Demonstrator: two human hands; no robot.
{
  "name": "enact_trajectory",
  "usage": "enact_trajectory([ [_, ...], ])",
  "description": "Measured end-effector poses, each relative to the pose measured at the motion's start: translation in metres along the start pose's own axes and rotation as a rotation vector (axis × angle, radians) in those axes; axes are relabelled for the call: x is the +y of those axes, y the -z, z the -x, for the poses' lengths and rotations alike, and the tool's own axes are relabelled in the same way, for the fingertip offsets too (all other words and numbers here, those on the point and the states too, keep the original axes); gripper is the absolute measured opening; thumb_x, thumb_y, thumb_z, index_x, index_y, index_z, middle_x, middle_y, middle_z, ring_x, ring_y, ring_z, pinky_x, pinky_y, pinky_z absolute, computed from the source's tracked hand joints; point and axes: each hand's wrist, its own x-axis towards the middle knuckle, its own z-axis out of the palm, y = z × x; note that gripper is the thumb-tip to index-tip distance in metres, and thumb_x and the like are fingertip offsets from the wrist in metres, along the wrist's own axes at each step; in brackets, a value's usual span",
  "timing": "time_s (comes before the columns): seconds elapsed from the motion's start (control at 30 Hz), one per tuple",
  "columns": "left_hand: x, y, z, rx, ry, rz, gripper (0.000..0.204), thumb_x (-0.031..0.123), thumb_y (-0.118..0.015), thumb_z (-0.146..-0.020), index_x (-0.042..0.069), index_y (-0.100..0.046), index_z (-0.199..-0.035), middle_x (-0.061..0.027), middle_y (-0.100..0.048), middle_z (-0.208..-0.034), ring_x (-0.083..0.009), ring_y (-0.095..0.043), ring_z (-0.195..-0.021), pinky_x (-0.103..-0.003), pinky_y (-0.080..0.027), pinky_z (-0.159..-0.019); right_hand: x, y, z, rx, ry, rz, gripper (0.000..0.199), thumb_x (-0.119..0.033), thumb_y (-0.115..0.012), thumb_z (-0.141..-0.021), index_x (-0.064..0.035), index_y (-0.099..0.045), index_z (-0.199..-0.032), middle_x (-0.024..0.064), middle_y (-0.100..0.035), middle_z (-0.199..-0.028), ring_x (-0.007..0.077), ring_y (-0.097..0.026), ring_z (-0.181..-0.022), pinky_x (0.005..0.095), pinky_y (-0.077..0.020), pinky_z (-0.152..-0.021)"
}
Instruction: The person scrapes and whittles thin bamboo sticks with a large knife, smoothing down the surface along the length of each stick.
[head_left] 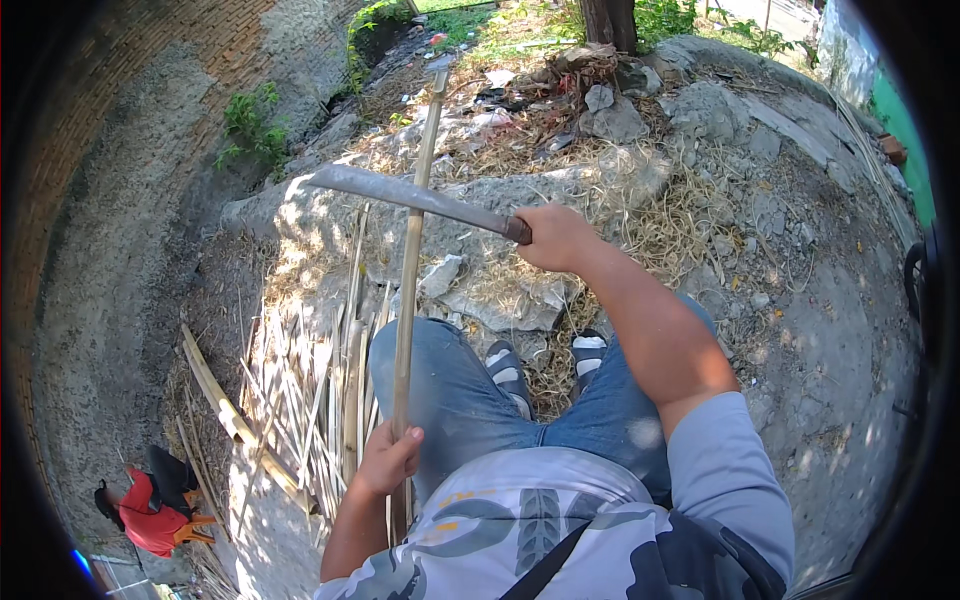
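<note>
My left hand [388, 458] is closed around the lower part of a long split bamboo strip [408, 300], which stands nearly upright beside my left thigh. My right hand [553, 238] grips the dark handle of a machete [370, 188]. Its long grey blade points left and crosses over the strip's upper half. Whether the blade's edge touches the bamboo I cannot tell. Above the blade, the strip's far end leans a little to the right.
Many thin bamboo strips [310, 385] lie on the ground left of my legs, with a thicker bamboo piece [225, 405] beyond. Pale shavings [650, 235] cover broken concrete ahead. A tree trunk [608, 25] stands behind. A person in red [152, 515] sits at lower left, by a wall [120, 230].
</note>
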Motion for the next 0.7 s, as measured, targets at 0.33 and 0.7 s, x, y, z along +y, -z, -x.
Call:
enact_trajectory([
  [0.33, -0.006, -0.001, -0.011, 0.042, -0.085, -0.354, 0.034, 0.031, -0.070, -0.096, 0.013, -0.049, -0.077, 0.0053, -0.046, -0.061, -0.0045, -0.040, -0.049, -0.024, -0.030, -0.043, -0.032, -0.006, 0.011, -0.128, 0.495, 0.298, 0.019, -0.018, -0.070, -0.072, -0.0157, -0.067, -0.090, 0.0096, -0.071, -0.083, 0.0341, -0.070, -0.084, 0.0490, -0.0543, -0.074],
  [0.7, -0.013, 0.002, -0.009, 0.048, -0.045, -0.253, 0.031, 0.030, -0.070, -0.096, 0.013, -0.050, -0.079, 0.0067, -0.045, -0.061, -0.0042, -0.040, -0.050, -0.025, -0.032, -0.045, -0.010, 0.003, 0.009, -0.009, 0.180, 0.124, 0.022, -0.021, -0.068, -0.076, -0.0162, -0.069, -0.097, 0.0116, -0.071, -0.089, 0.0342, -0.070, -0.088, 0.0485, -0.0552, -0.079],
])
